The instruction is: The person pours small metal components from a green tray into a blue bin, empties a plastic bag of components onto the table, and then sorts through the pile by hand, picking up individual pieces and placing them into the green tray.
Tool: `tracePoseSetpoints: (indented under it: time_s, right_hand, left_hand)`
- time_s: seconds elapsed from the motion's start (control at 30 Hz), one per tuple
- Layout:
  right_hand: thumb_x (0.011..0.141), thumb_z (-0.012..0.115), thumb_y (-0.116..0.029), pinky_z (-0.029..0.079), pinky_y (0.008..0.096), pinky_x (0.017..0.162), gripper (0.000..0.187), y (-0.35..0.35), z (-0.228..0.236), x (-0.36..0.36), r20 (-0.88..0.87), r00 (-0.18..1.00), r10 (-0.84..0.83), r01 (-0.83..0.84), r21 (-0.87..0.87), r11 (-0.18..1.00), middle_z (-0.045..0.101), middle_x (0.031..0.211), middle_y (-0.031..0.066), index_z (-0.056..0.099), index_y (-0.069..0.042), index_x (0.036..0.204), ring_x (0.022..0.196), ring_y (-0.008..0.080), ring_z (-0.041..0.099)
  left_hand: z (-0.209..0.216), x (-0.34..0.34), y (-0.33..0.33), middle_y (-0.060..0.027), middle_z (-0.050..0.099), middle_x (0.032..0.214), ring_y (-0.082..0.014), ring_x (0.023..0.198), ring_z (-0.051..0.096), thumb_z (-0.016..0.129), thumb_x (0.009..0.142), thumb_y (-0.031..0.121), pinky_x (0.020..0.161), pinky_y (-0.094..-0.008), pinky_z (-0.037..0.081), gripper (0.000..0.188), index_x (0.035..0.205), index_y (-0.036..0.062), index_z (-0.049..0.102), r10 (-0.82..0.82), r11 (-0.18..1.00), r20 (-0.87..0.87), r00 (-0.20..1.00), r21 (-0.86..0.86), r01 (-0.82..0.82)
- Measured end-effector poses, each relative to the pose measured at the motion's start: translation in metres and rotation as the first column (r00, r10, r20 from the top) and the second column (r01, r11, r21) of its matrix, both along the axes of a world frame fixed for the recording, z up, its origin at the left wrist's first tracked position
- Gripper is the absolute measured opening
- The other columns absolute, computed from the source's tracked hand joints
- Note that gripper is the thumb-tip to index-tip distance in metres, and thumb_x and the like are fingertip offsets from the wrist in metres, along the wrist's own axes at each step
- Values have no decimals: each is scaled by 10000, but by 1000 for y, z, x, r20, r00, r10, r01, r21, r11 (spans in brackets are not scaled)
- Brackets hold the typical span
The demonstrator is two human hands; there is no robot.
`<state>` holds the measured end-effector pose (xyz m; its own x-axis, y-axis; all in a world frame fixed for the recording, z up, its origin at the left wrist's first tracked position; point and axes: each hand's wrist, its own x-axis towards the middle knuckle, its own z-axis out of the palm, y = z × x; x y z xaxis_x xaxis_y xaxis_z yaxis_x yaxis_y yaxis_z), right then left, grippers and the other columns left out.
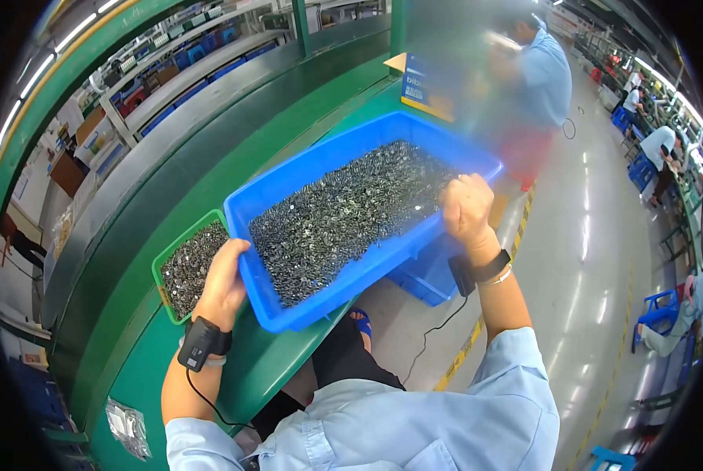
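Head view gives me both of the person's hands on one large blue tray, set well apart from each other. From my station I see the left hand clamped on the tray's left end, its thumb at the rim; the rest of its grip is partly hidden from me. The right hand is curled tightly over the near rim, close to the right corner.

The tray sits in front of the person, over the green counter, with its near side jutting past the counter's edge. I cannot tell whether its underside touches the counter. A thick layer of small, dark, shiny parts covers its floor.

Just beside the left hand I find a smaller green bin, also filled with small metallic pieces. Lower left on the counter lies a clear plastic bag. Below the large tray's near side I make out another blue container, partly covered from my angle.

Each wrist wears a dark strapped device with a cable. Near the tray's far side stands a blue and yellow box, and beyond it a blurred co-worker in a light blue shirt.
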<state>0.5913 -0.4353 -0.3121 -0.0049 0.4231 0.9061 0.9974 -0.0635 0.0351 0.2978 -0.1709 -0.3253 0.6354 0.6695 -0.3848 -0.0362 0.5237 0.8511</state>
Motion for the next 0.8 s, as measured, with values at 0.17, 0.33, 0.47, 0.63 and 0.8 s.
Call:
tracePoseSetpoints:
  time_s: [0.17, 0.33, 0.47, 0.63, 0.8]
  right_hand:
    - [798, 542, -140, 383, 352, 552, 174, 10, -32, 23, -103, 995, 11, -19, -81, 997, 519, 622, 67, 512, -75, 640, 566, 255, 496]
    - [871, 550, -249, 468, 394, 685, 230, 42, -32, 57, -405, 899, -166, 104, -172, 980, 589, 776, 133, 592, -24, 851, 762, 322, 586]
    - [912, 496, -406, 474, 424, 848, 458, 74, -17, 89, -277, 840, -467, 244, -577, 780, 587, 1049, 214, 562, -1, 1117, 980, 380, 581]
    - [900, 459, -514, 458, 442, 912, 597, 119, -18, 103, -135, 767, -627, 91, -945, 315, 510, 1226, 256, 517, -19, 1229, 1085, 400, 546]
    - [864, 493, -561, 443, 452, 938, 635, 152, -12, 23, -207, 841, -500, -3, -926, 378, 467, 1285, 238, 513, -73, 1270, 1134, 406, 517]
  left_hand:
    - [-13, 4, -12, -11, 489, 883, -140, 815, 509, 554, 876, 173, 699, -340, 481, 254, 1103, 71, 507, -87, 976, -41, 995, 196, 94]
    - [-12, 12, -20, -19, 498, 985, -149, 872, 513, 542, 892, 187, 743, -376, 499, 335, 1188, 49, 465, -82, 956, -125, 989, 271, 113]
    - [-9, 5, -24, -31, 485, 1059, -154, 936, 512, 545, 900, 219, 770, -412, 506, 418, 1264, 56, 419, -109, 964, -109, 988, 231, 132]
    - [-5, 0, -28, -46, 470, 1129, -165, 1030, 499, 547, 905, 237, 773, -417, 504, 465, 1310, 70, 391, -166, 968, -67, 984, 182, 176]
    - [-2, -10, -36, -71, 443, 1245, -185, 1117, 474, 546, 909, 236, 789, -382, 502, 525, 1366, 74, 342, -184, 959, -72, 980, 208, 195]
